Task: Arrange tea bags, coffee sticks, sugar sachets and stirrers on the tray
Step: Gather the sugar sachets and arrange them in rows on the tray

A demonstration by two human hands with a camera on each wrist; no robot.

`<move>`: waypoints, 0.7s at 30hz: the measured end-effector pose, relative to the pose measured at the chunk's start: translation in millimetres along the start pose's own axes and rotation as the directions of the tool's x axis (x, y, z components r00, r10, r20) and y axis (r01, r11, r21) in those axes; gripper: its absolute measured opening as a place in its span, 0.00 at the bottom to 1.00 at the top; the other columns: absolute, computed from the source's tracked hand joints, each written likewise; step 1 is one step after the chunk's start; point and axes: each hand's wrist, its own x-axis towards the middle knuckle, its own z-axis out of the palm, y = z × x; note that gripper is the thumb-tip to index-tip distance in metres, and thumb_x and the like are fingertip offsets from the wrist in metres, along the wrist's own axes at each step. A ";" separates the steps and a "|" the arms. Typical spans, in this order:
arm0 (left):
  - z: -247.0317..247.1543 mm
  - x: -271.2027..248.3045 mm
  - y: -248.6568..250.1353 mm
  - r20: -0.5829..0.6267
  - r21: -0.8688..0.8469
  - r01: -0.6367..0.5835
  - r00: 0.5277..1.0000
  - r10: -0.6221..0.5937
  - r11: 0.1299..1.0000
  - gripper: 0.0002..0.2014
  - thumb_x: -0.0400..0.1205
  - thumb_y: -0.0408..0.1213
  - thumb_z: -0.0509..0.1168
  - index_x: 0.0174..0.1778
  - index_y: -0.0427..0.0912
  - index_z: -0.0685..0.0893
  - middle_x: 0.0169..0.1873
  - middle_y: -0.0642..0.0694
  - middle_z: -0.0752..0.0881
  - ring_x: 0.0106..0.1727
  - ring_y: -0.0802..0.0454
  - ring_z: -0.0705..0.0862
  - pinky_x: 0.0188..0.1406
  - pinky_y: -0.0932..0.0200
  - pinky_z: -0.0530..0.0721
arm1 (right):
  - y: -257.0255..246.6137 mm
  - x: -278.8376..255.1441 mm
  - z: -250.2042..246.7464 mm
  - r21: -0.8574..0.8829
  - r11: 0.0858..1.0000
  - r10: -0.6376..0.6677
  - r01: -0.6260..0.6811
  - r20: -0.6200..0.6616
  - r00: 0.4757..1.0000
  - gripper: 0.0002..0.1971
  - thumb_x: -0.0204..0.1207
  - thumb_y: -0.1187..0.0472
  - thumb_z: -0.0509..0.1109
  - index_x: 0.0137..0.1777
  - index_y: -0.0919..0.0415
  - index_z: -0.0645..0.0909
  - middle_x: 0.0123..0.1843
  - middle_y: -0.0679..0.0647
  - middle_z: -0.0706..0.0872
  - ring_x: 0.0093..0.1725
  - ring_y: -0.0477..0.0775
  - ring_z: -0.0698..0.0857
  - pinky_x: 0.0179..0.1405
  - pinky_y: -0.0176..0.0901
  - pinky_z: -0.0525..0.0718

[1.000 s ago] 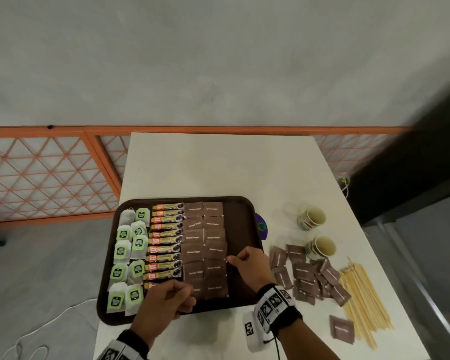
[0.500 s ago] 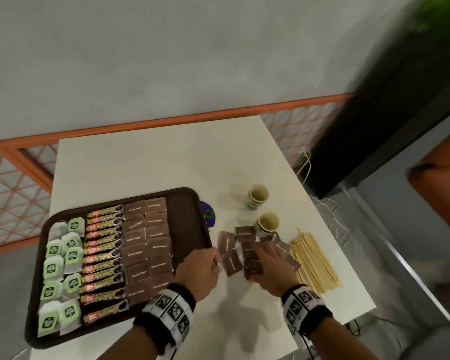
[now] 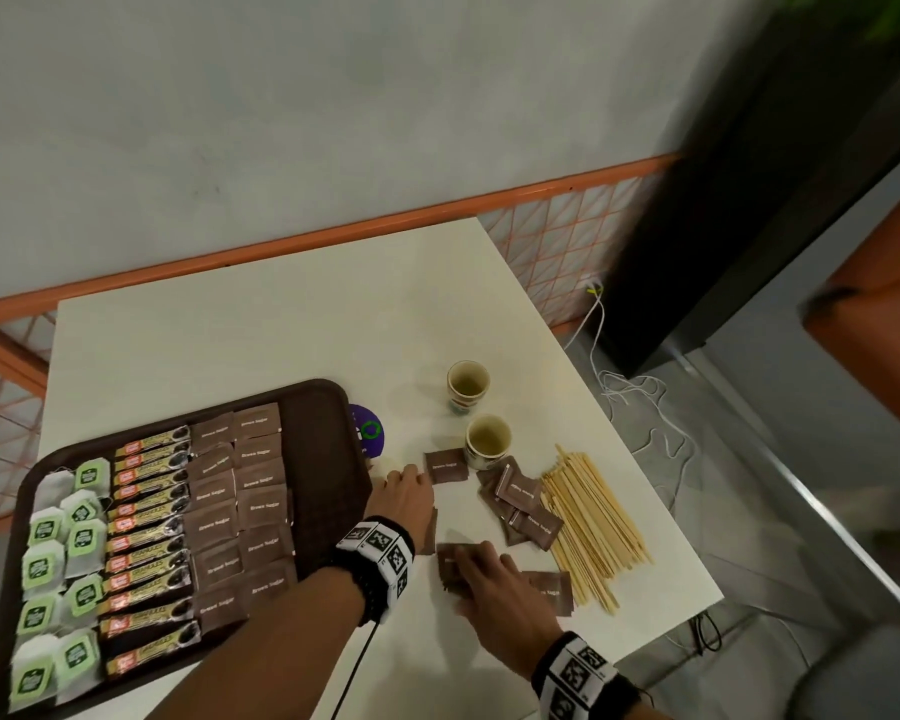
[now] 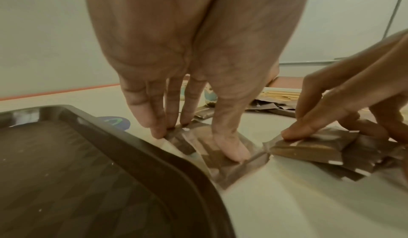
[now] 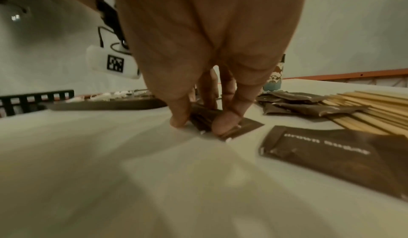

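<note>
Left hand [image 4: 189,77]: a sachet [image 4: 223,156] is pinched beside the tray [image 4: 154,154].
Right hand [image 5: 205,63]: a sachet stack [image 5: 223,126] is gripped.

It looks like a café or an office refreshment corner. A square white table [image 3: 261,350] stands against a plain grey wall [image 3: 333,96] with an orange-framed lattice railing [image 3: 557,241] along its foot. On the table sit a dark brown plastic serving tray [image 3: 323,449] of single-serve drink sachets, two small printed paper cups [image 3: 467,386] and a heap of pale wooden stirrers [image 3: 593,522] (catering stock, not household goods). An orange upholstered seat [image 3: 884,304] shows at the far right.
</note>
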 end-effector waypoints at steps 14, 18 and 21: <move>11.6 -26.1 23.6 0.028 -0.115 0.041 0.999 -0.038 0.993 0.33 0.74 0.36 0.75 0.74 0.39 0.68 0.70 0.38 0.71 0.69 0.39 0.74 0.65 0.47 0.76 | -2.5 -6.1 -3.3 0.101 0.973 0.206 -0.207 0.028 0.978 0.27 0.79 0.44 0.69 0.76 0.47 0.66 0.71 0.52 0.70 0.64 0.54 0.80 0.58 0.48 0.87; 12.1 -22.9 24.8 0.086 -0.173 0.058 0.995 -0.044 0.983 0.40 0.72 0.35 0.78 0.76 0.38 0.63 0.70 0.36 0.72 0.69 0.37 0.76 0.66 0.46 0.77 | -5.3 -6.3 5.9 0.170 0.947 0.266 -0.273 0.062 0.962 0.28 0.76 0.47 0.73 0.71 0.49 0.65 0.65 0.53 0.75 0.58 0.55 0.80 0.53 0.49 0.85; 8.9 -23.2 23.3 0.142 -0.264 0.064 0.989 -0.027 0.962 0.37 0.75 0.33 0.74 0.77 0.39 0.61 0.68 0.35 0.77 0.69 0.35 0.79 0.64 0.44 0.80 | -4.9 -4.4 5.3 0.206 0.934 0.277 -0.292 0.102 0.956 0.29 0.72 0.48 0.76 0.68 0.50 0.66 0.62 0.53 0.77 0.51 0.53 0.75 0.47 0.46 0.78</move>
